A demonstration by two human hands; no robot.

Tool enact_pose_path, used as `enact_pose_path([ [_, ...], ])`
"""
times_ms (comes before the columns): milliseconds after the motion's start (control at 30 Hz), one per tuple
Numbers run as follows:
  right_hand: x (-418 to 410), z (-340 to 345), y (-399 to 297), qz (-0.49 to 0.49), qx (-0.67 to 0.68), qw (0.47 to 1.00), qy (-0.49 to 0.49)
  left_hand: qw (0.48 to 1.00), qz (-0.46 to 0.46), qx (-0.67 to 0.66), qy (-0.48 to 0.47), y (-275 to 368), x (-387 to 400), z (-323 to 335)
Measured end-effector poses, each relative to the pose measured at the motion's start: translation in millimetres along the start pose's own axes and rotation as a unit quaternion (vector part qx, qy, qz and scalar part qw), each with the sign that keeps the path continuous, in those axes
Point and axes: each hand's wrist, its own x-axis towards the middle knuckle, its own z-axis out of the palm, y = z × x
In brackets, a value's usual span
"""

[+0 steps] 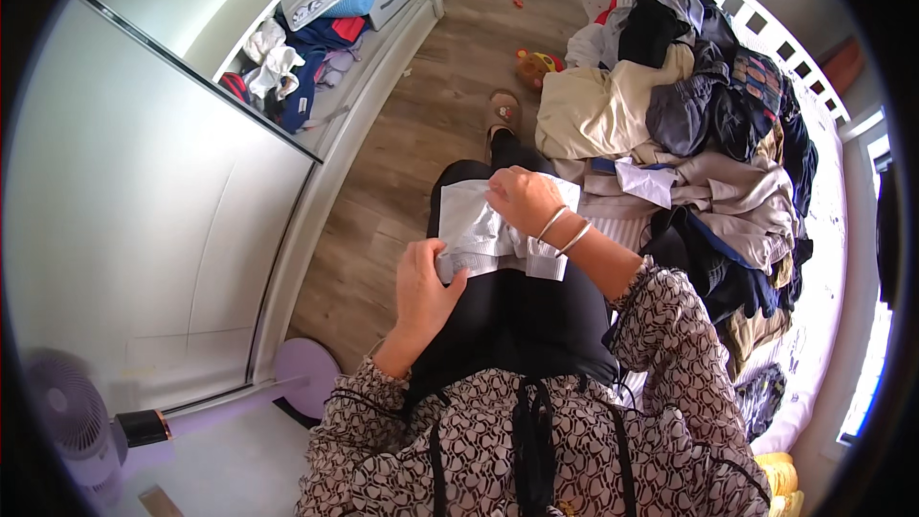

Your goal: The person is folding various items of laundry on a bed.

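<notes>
A crumpled white sheet [467,219], thin like paper or film, lies spread over my thighs with a folded, ridged strip along its near edge. My left hand [423,287] grips its near left corner between thumb and fingers. Across the upper part of the sheet reaches my right hand [528,197], its fingers curled against the surface; the fingertips are partly hidden. Two metal bangles circle the right wrist. Black trousers [502,323] cover my legs beneath the sheet.
To the right, a bed holds a heap of clothes [689,100] and a small white paper [646,182]. At left stand an open wardrobe [423,14] with clothes and bins inside, and a fan [68,406]. A plush toy [535,70] lies on the wood floor [380,208].
</notes>
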Motion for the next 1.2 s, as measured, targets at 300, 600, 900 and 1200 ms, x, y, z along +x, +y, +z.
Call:
enact_pose_path([
  [300, 14.9, -2.2, -12.3, 0.115, -0.038, 0.976, -0.181, 0.988, 0.138, 0.064, 0.005, -5.9, 2.7, -0.4],
  [600, 33.0, 12.7, 0.4, 0.027, -0.052, 0.998, -0.034, 0.982, 0.172, 0.051, -0.058, 14.3, 11.8, -12.6],
  [900, 26.6, 12.1, -4.9, 0.007, -0.064, 0.998, 0.029, 0.982, 0.186, 0.026, 0.025, -1.5, 29.4, 0.9],
  [1200, 1.7, -16.7, 2.7, -0.080, -0.115, 0.990, 0.024, 0.968, 0.157, 0.144, -0.131, -5.4, 38.0, 12.7],
])
